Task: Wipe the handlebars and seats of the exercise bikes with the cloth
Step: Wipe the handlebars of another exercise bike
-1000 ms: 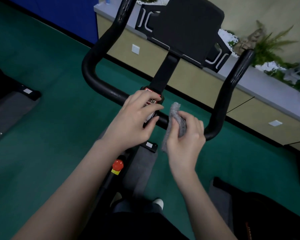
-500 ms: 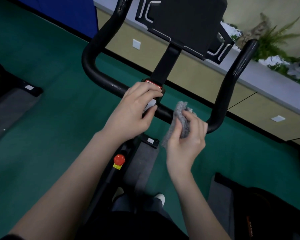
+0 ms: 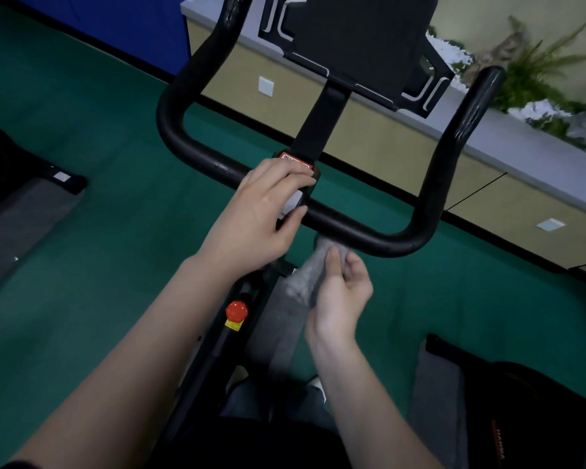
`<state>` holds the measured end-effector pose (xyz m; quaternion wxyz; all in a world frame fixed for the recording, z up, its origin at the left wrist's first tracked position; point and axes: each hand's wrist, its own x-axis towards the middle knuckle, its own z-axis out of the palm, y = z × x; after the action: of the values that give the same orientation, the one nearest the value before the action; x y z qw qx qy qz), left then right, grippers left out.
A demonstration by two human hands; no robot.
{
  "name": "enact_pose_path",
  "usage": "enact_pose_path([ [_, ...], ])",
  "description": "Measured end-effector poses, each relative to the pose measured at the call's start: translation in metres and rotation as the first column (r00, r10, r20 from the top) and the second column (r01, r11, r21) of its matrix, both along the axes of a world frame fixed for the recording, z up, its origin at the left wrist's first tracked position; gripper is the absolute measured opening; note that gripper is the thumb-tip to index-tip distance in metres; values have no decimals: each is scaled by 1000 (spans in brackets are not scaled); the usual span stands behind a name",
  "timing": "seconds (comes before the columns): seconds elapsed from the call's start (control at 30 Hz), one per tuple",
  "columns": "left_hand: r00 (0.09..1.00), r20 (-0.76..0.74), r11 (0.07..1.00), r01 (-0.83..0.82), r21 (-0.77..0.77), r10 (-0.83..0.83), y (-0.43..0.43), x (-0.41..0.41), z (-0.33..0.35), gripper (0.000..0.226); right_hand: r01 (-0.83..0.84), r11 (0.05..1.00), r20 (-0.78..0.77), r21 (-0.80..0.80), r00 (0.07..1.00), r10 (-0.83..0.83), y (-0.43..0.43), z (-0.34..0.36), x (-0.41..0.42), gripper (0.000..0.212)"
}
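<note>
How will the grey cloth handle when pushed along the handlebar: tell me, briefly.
Probably floppy: the cloth bunches and droops from the right hand. Likely light, since one hand's grip carries it. Its fuzzy surface should drag rather than slide on the handlebar.

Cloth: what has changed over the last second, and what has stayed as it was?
The right hand, holding the cloth, dropped from level with the handlebar to just below its crossbar. The cloth's top now sits under the bar, right of centre. Nothing was taken up or let go. The left hand stayed gripping the handlebar's centre.
</note>
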<state>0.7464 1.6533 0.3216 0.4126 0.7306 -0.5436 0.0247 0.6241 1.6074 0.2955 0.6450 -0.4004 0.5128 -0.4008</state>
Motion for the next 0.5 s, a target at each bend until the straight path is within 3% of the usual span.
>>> enact_pose_path([
  [0.07,1000,5,1000,-3,7,3,0,0,1,32,20,994,163,111,986,-38,0,4,16,13],
  [0.17,1000,12,1000,2,17,-2,0,1,1,32,-9,984,268,175,963,-38,6,7,31,18],
  [0.33,1000,16,1000,12,14,-13,0,2,-1,31,-75,973,286,216,958,10,7,11,32,16],
  [0.5,1000,26,1000,4,8,-4,0,1,-3,31,15,968,266,250,960,-84,-6,13,7,17],
])
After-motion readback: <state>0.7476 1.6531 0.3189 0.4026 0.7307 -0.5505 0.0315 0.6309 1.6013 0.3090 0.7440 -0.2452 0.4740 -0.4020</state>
